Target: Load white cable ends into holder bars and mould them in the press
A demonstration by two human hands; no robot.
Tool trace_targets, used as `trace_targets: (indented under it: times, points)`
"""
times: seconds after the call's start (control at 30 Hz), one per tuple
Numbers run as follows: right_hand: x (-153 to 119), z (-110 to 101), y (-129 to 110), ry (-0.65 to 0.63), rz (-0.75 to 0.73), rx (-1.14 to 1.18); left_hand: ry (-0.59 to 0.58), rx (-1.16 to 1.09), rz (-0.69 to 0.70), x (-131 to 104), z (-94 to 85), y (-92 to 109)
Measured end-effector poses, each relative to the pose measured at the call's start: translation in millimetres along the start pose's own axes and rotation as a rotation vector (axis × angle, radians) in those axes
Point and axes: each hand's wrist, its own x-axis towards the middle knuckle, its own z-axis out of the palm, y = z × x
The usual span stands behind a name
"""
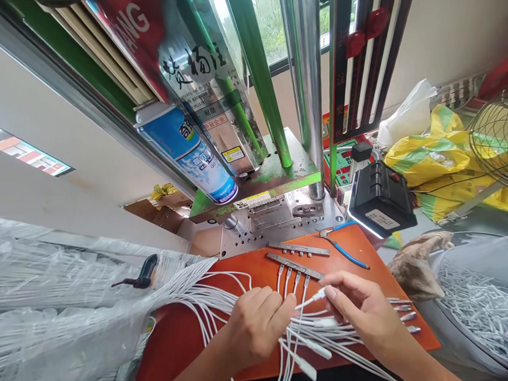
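Note:
My left hand is closed around a white cable near the middle of the orange work surface. Between thumb and fingers, my right hand pinches the white plug end of that cable. Just beyond my hands lies a metal holder strip with several cable ends seated along it. A second metal strip rests behind it, without cables. Loose white cables run under and around both hands, some with white molded ends at the front.
Pliers with blue handles lie at the back right of the orange surface. A green-framed machine with steel posts stands behind, with a blue spray can. A black work lamp and a bin of white scraps are at right.

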Motion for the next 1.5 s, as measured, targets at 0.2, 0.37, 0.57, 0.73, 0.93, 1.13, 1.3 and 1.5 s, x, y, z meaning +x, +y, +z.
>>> trace_targets:
  times: [0.2,0.37,0.57,0.73,0.93,1.13,1.3,1.5]
  points:
    - [2.0,-2.6,-6.7,0.065,-0.083,-0.123,-0.002,0.067,0.065,20.3,3.2,1.7]
    - [0.9,-8.0,-10.0,0.048,-0.074,-0.153,0.0,0.096,0.108,25.5,-0.3,-2.1]
    - [-0.1,-9.8,-10.7,0.025,-0.049,-0.161,0.015,0.127,0.117,26.0,-2.7,-3.0]
    - [0.5,-8.0,-15.3,0.036,-0.035,-0.153,-0.004,0.128,0.127,24.9,-6.3,-2.5]
    - [-1.4,-5.8,-14.8,0.026,-0.046,-0.134,-0.002,0.147,0.139,23.4,-7.2,-1.7]
    - [-1.8,-6.0,-14.0,0.02,-0.025,-0.143,0.019,0.151,0.144,20.9,-8.3,-3.8]
    - [-0.6,-2.0,-15.9,0.016,-0.014,-0.136,0.033,0.157,0.155,22.1,-7.9,-2.0]
    - [4.1,-7.0,-16.4,0.022,-0.061,-0.13,0.103,0.105,0.129,3.2,-16.2,-17.9]
